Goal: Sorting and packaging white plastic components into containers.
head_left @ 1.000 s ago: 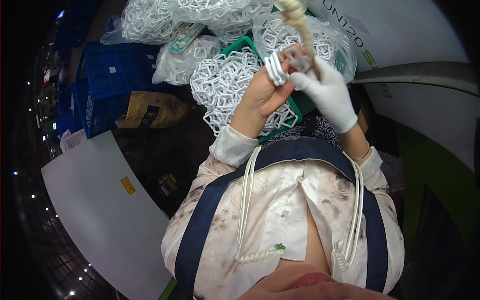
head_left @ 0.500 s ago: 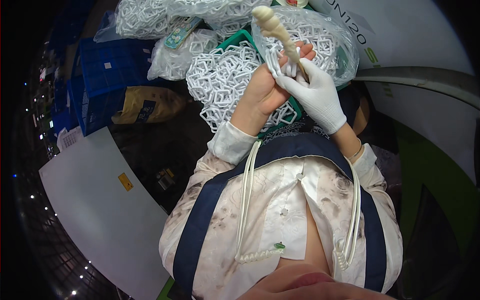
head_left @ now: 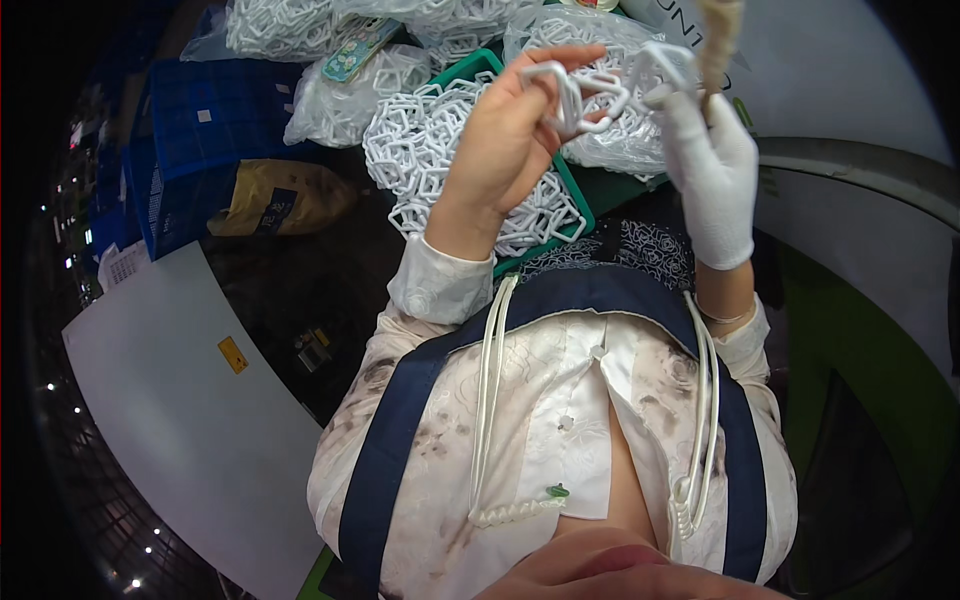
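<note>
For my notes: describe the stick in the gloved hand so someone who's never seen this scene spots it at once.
Start at the pale panel at upper right, then go left to the white-gloved right hand. The cream stick rises from that hand beyond the top edge. Its long, straight, yellowish shape sets it apart from the white angular links nearby.

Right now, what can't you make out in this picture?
All in the head view:
- Rings in the left hand: how many, since they overlap and fingers cover parts.
- Stick in the right hand: its top, cut off by the upper edge; its lower end, covered by that hand.
- Green bin: its floor, under heaped links.
- Bag at upper left: its top, cut off by the edge.
</note>
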Demonstrator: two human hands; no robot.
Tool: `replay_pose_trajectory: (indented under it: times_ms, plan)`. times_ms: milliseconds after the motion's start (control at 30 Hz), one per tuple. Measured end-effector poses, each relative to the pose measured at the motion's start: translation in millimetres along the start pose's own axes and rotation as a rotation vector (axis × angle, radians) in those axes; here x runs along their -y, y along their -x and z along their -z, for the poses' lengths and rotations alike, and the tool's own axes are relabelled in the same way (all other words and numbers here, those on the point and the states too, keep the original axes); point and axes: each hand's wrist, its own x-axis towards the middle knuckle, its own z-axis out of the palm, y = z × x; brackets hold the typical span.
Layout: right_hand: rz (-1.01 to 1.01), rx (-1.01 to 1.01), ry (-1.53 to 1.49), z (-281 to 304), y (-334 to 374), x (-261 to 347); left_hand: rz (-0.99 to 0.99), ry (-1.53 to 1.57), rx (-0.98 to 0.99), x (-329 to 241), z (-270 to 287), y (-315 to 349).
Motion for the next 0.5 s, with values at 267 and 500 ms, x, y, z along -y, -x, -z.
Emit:
replay_pose_trajectory:
  times_ms: [267, 500]
  plan:
    - [0.265, -0.197, 0.157, 12.8, -15.2, 3.9, -0.481, -0.267, -0.081, -2.6, 36.1, -41.8]
    - [-0.136, -0.111, 0.446, 52.5, -10.1, -112.2, -0.509, -1.550, -0.307, 63.4, 98.7, -6.3]
